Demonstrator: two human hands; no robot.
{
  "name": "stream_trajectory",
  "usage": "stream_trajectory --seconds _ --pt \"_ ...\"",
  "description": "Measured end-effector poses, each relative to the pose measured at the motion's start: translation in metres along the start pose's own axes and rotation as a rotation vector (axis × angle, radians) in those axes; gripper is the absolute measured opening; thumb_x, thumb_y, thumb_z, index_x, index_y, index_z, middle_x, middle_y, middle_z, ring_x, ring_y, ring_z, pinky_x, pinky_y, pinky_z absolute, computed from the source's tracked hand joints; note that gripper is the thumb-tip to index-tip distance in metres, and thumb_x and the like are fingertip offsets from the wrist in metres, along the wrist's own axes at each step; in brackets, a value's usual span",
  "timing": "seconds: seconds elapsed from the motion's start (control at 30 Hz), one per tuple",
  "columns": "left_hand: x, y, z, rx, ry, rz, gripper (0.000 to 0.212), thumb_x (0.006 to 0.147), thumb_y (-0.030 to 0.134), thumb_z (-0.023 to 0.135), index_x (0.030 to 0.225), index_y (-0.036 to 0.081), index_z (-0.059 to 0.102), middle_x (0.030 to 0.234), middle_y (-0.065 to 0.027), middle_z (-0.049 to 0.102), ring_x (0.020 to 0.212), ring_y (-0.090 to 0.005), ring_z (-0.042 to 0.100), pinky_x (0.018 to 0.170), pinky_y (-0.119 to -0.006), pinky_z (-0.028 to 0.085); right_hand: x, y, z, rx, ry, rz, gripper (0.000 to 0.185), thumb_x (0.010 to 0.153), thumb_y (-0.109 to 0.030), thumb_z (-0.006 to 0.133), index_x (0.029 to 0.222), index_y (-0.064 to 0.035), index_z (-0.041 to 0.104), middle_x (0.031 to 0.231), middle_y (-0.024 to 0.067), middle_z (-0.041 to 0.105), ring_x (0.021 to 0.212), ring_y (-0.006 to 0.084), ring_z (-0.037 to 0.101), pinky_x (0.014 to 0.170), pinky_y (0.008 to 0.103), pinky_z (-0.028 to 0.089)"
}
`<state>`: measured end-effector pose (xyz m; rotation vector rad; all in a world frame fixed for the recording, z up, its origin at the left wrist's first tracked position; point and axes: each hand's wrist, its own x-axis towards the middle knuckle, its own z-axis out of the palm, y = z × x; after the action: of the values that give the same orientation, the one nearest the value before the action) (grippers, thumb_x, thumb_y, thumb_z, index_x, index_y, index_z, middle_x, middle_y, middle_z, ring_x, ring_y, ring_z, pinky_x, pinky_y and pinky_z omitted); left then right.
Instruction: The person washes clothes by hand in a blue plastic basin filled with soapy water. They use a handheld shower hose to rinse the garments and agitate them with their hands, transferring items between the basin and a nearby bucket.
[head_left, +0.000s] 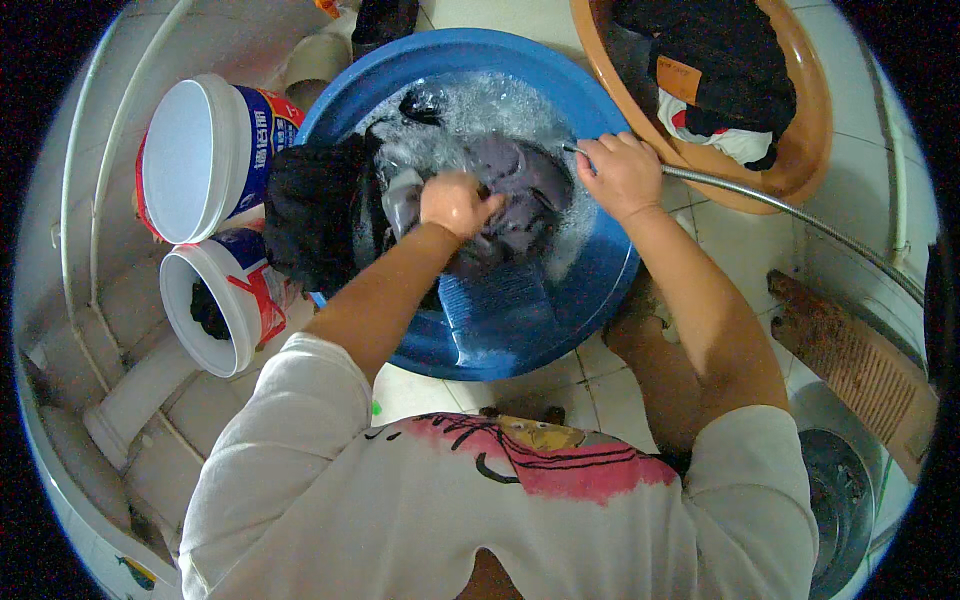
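A blue plastic basin (592, 300) holds sudsy water and dark clothes. My right hand (621, 171) is closed around a flexible metal hose (720, 184) at the basin's right rim, with the hose's end over the water. In the middle of the basin my left hand (459, 204), slightly blurred, is on a wet dark grey garment (517, 180); whether its fingers grip the cloth is unclear. A ribbed blue washboard (495, 307) leans below that garment. Black cloth (311, 217) hangs over the basin's left rim.
An orange basin (814, 135) with dark and white clothes stands at the upper right. Two plastic buckets (217, 157) (247, 330) lie at the left, the lower holding something black. A brown washboard (855, 360) and a metal bowl (862, 517) are at the right.
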<state>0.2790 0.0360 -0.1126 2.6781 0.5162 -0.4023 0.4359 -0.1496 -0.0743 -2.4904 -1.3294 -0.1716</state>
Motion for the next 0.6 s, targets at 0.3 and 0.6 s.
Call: stream_trajectory --seconds 0.3,0.6 --pt "0.089 -0.023 -0.021 0.264 -0.203 -0.154 0.056 0.080 0.043 0.048 0.125 0.010 0.042 0.131 -0.0184 0.037 0.121 -0.0329 0.035 0.099 -0.048 0.026 -0.001 0.003 -0.001 0.013 -0.007 0.011 0.010 0.067 -0.024 0.061 0.068 -0.0140 0.058 0.065 0.0019 0.054 0.066 0.0210 0.054 0.055 0.0358 0.044" --pt "0.081 -0.011 -0.051 0.271 0.081 0.016 0.034 0.067 0.021 0.061 0.097 0.005 0.059 0.097 -0.0129 0.057 0.088 -0.0325 0.053 0.079 -0.043 0.041 0.002 0.002 0.000 -0.010 -0.006 0.006 0.010 0.068 -0.024 0.061 0.070 -0.0145 0.059 0.066 0.0013 0.055 0.068 0.0209 0.054 0.056 0.0365 0.044"
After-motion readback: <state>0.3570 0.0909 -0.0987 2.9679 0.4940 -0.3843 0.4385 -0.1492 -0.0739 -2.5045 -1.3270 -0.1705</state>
